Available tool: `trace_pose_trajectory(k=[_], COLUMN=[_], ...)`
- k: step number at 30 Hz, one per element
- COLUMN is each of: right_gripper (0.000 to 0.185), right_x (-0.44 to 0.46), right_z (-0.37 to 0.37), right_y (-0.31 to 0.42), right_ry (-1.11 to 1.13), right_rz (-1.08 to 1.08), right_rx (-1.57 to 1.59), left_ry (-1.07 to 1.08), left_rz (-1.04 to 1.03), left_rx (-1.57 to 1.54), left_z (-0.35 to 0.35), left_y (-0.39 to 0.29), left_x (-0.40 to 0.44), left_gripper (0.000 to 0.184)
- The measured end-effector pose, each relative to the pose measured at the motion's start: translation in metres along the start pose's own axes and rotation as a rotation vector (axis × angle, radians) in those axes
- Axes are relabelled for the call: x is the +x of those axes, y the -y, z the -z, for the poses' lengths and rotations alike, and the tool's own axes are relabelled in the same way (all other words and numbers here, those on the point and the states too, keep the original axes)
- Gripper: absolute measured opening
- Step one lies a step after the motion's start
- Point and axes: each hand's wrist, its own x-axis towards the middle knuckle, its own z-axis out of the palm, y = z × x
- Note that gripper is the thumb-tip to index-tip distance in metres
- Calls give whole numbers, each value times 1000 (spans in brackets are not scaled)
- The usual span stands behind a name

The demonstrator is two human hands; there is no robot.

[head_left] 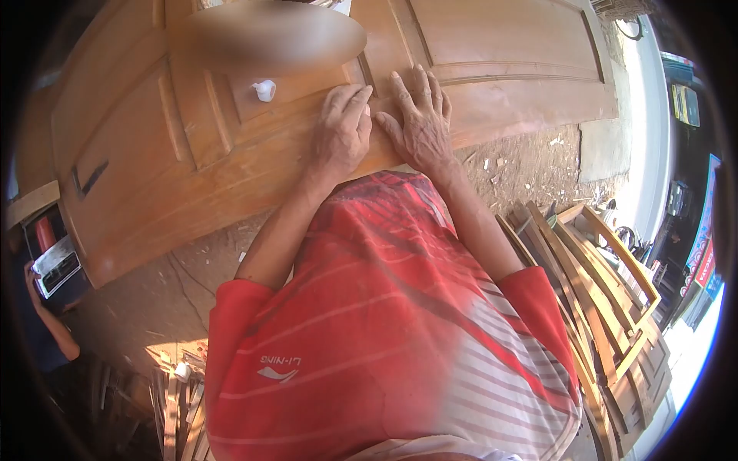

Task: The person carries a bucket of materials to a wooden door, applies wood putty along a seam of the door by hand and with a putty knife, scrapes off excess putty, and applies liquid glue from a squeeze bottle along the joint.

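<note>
A large brown wooden panel door [507,104] lies flat in front of me. My left hand [342,127] rests near its front edge, fingers bent and close together; whatever may be under them is hidden. Just to the right, my right hand [421,127] lies palm down on the door with its fingers spread, holding nothing. A small white object [264,90], perhaps a crumpled piece or small cup, sits on a door panel left of my left hand. A blurred oval patch covers part of the door's far side.
Wooden frames and strips [592,284] lean in a stack at the right. Wood scraps [177,399] lie at lower left. At the left edge, another person's hand [32,276] holds a phone-like device [58,266]. A dark slot [91,178] is cut in the door's left side.
</note>
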Motion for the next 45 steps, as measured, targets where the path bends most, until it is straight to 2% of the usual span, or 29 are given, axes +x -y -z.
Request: trace_pose_trajectory(k=[4, 7, 9, 13, 18, 22, 24, 31, 36, 40, 42, 45], right_gripper=[76, 76, 77, 77, 74, 73, 73, 72, 71, 70, 70, 71], right_x=[-19, -43, -54, -35, -27, -19, -25, -18, -51, -34, -24, -18], right_z=[5, 13, 12, 12, 6, 12, 7, 14, 11, 10, 7, 8], right_y=[-4, -7, -8, -1, -7, -6, -8, 1, -6, 0, 0, 1], right_ry=[59, 77, 95, 77, -18, 36, 48, 24, 90, 61, 3, 38], right_rz=[57, -28, -60, -59, -120, -110, -34, -87, -11, -51, -74, -48], right_rx=[-52, 30, -43, -80, 102, -18, -48, 37, -58, -69, 52, -28], left_ry=[25, 19, 7, 11, 45, 42, 48, 39, 19, 27, 56, 30], left_rz=[-10, 13, -9, -34, -33, -59, -47, -44, -16, -31, -25, -16], left_rx=[12, 20, 27, 52, 50, 94, 69, 80, 33, 42, 53, 37], left_z=[2, 0, 0, -8, -4, -3, -2, -3, -6, -4, -1, -3], left_y=[-2, -2, -4, 0, 0, -3, -2, -4, -3, -2, 0, 0], left_x=[4, 2, 2, -2, 0, -2, 0, -3, -1, -2, -1, 0], left_gripper=[31, 31, 33, 35, 36, 36, 35, 34, 35, 35, 35, 35])
